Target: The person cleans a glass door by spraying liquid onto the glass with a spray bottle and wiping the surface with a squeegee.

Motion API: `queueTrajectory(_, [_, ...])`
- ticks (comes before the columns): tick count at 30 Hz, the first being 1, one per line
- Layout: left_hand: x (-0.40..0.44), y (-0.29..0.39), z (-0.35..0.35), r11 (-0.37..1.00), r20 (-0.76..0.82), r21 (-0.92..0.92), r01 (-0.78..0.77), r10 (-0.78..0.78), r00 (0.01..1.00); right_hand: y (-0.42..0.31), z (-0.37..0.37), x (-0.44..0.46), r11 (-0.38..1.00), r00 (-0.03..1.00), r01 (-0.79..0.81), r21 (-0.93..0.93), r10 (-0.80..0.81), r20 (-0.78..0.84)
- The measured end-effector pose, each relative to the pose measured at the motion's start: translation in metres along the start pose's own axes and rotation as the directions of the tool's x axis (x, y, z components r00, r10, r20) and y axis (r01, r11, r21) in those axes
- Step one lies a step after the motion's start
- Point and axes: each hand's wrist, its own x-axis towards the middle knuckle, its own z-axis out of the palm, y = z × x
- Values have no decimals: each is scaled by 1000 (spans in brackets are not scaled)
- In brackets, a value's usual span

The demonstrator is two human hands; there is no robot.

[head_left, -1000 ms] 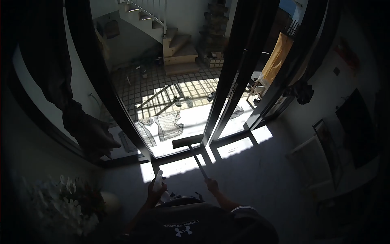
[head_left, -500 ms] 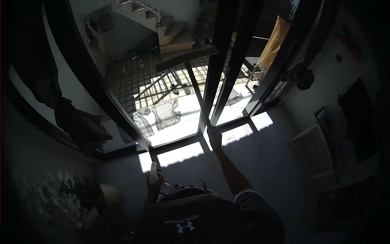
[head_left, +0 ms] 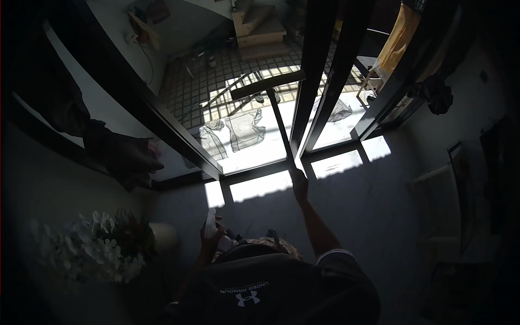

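Observation:
My right hand (head_left: 300,185) is closed around the lower handle of a long-handled squeegee (head_left: 280,122). The squeegee's wide dark head lies across the glass door panel (head_left: 216,89) in front of me; whether it touches the glass, I cannot tell. Low and close to my body, my left hand (head_left: 209,238) grips a white spray bottle (head_left: 211,219) with its top pointing up. The bottle's lower part is partly hidden by my fingers and shirt.
Dark door frames (head_left: 319,81) stand ahead, with a tied dark curtain (head_left: 119,154) at left and another tied curtain (head_left: 433,96) at right. White flowers (head_left: 103,244) stand at lower left. Beyond the glass are steps (head_left: 262,35), a yellow cloth (head_left: 398,40) and striped garments (head_left: 245,130).
The squeegee head has moved lower over the glass. My view has shifted, so the scene sits further right and higher. Both hands keep their hold.

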Motion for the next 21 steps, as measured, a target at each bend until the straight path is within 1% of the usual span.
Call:
queueTrajectory(1, [2, -2, -4, 994, 7, 106, 41, -42, 999, 8, -2, -6, 997, 999, -52, -62, 51, -15])
queueTrajectory(2, [-2, -4, -6, 992, -8, 110, 61, -61, 998, 14, -6, -14, 989, 1000, 6, -146, -7, -7])
queueTrajectory(4, [-1, -5, -5, 981, 10, 192, -39, 38, 999, 28, -13, -28, 967, 999, 39, -251, -43, -11])
queueTrajectory(5, [0, -24, -11, 993, 15, 113, -17, 16, 1000, 34, -17, -34, 948, 998, -38, -315, 53, 38])
queueTrajectory(6, [-4, -26, -14, 993, 11, 116, -11, 10, 1000, 41, -21, -41, 948, 997, -42, -314, 58, 43])
queueTrajectory(8, [-7, -25, -16, 998, -6, 1, 62, -62, 998, 53, -26, -52, 895, 981, -144, -422, 184, 57])
queueTrajectory(9, [-7, -26, -19, 998, -6, 2, 62, -62, 998, 61, -28, -58, 895, 981, -145, -422, 185, 57])
queueTrajectory(11, [-3, -27, -23, 997, -35, -50, 62, -64, 997, 81, -30, -69, 814, 964, -172, -554, 256, 77])
queueTrajectory(12, [-1, -26, -25, 996, -33, -56, 64, -66, 997, 86, -28, -76, 811, 964, -172, -559, 256, 75])
queueTrajectory(13, [2, -24, -28, 993, -20, -62, 99, -100, 995, 89, -26, -82, 790, 881, -382, -479, 467, 69])
queueTrajectory(14, [6, -23, -31, 989, -4, -67, 134, -135, 991, 91, -25, -90, 715, 752, -578, -393, 654, 83])
queueTrajectory(16, [15, -33, -40, 988, 32, -68, 141, -139, 990, 75, -21, -110, 704, 723, -644, -300, 688, 60])
queueTrajectory(17, [20, -38, -46, 987, 61, -63, 147, -144, 988, 65, -19, -123, 703, 725, -645, -300, 687, 50])
queueTrajectory(19, [33, -32, -54, 982, 83, -90, 164, -157, 984, 44, -14, -144, 764, 759, -644, -40, 645, 93])
queueTrajectory(20, [40, -37, -60, 983, 88, -85, 164, -157, 984, 33, -8, -150, 764, 760, -645, -38, 645, 76])
queueTrajectory(21, [47, -41, -66, 983, 96, -78, 167, -159, 983, 16, 0, -156, 816, 814, -577, -35, 578, 47])
